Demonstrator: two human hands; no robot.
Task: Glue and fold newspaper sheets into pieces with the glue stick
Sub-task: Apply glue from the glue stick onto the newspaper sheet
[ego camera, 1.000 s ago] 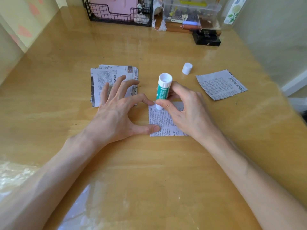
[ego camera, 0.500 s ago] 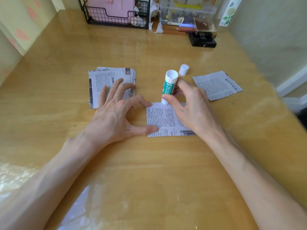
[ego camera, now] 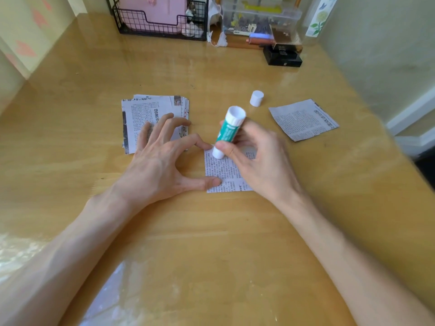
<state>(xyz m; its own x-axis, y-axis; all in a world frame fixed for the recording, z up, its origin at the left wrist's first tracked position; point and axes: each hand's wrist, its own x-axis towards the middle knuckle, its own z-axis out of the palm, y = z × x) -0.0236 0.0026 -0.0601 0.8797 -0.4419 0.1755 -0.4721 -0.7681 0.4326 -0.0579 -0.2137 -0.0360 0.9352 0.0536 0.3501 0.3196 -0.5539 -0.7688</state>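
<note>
The right hand (ego camera: 256,158) grips the glue stick (ego camera: 229,131), tip down on the newspaper sheet (ego camera: 223,172) mid-table. The left hand (ego camera: 162,165), fingers spread, pins its edge. Dragging hard could wrinkle or tear the thin paper.

The desk (ego camera: 211,243) is honey-yellow wood with a faint grain and a glossy sheen. Near its middle, the glue stick (ego camera: 227,134) has a teal-green body and white ends; the cap (ego camera: 256,98) beyond it is plain white. The sheet (ego camera: 221,170), the stack (ego camera: 143,114) toward the left edge and the loose sheet (ego camera: 303,120) toward the right edge are grey-white with dense black print. At the far edge, a black wire basket (ego camera: 162,29) holds something pink, beside a black box (ego camera: 282,58).
</note>
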